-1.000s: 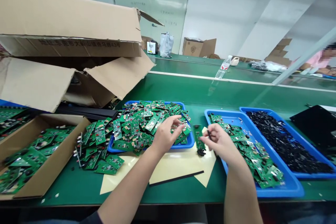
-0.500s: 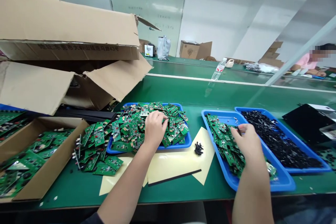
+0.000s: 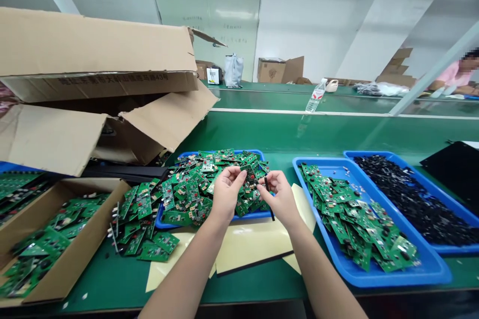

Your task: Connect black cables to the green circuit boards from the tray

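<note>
Both hands pinch narrowly: the left hand (image 3: 225, 192) holds a flat, rigid green circuit board (image 3: 248, 174) at its two o'clock, long axis seemingly eleven to five; at the board's four o'clock a slim matte-black strip (image 3: 272, 212) runs twelve to six, nearer the right hand (image 3: 280, 198), which grips it.
</note>
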Demonstrator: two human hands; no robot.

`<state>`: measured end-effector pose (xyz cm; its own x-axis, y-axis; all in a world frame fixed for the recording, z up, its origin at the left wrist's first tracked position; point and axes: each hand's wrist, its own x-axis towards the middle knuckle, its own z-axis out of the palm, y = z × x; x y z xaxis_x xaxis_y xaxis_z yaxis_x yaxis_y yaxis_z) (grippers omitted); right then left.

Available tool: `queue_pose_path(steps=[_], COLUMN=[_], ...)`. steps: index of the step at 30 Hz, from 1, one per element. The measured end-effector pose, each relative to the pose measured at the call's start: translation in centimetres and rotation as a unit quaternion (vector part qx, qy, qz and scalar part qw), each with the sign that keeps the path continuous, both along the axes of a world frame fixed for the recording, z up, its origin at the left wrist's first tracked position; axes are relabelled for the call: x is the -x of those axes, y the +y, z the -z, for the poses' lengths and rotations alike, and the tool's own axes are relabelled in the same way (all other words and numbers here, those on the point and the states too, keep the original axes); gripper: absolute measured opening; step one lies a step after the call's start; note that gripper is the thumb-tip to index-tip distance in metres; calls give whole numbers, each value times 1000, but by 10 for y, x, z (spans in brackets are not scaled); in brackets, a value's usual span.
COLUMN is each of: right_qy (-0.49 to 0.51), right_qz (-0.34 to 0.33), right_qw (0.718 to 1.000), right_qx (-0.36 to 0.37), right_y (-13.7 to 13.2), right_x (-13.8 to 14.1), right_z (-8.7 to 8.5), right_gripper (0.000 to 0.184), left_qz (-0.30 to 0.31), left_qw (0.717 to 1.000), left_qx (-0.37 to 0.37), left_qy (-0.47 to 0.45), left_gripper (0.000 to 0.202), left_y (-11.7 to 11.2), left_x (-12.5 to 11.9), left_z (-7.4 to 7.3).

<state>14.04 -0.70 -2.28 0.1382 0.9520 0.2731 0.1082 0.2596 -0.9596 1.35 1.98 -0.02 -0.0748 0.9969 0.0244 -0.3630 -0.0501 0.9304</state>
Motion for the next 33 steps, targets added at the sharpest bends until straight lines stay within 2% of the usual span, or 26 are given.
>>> queue_pose_path(steps=[3,5,9,12,17,21,25,29,33], right_qy=[-75,-138,-209,-190,-119,-93,-100,-116,-126], right_qz=[63,80,66,51,72,60,59,30,0], right_qw=[994,982,960,961,977,986,985,986,985], right_qx=[-55,-97,-173,-194,-164,-129,-126,-120,-117], right_y=[-3,-5,-10,-13,-14,-12,-13,-14,-14], right_x=[2,5,10,10,1,-4,-5,-4,-5], right_z=[8,12,11,6,2,5,6,5,4], right_gripper=[13,8,6,8,8,9,11,10,11], left_qz=[11,14,12,35,111,143,155,184,174], left_qw=[1000,1000,1000,998,976,963,968,976,982], left_qx=[-5,-13,1,26,134,186,172,107,77], left_qy=[6,11,-1,-34,-134,-130,-97,-38,1], left_gripper=[31,35,41,36,27,18,22,26,32], left_y=[-6,-9,-10,-10,-11,-12,-13,-14,-14], left_x=[-7,-11,-15,-14,-10,-10,-9,-8,-5], left_z=[0,2,6,2,-9,-8,-6,-8,-7])
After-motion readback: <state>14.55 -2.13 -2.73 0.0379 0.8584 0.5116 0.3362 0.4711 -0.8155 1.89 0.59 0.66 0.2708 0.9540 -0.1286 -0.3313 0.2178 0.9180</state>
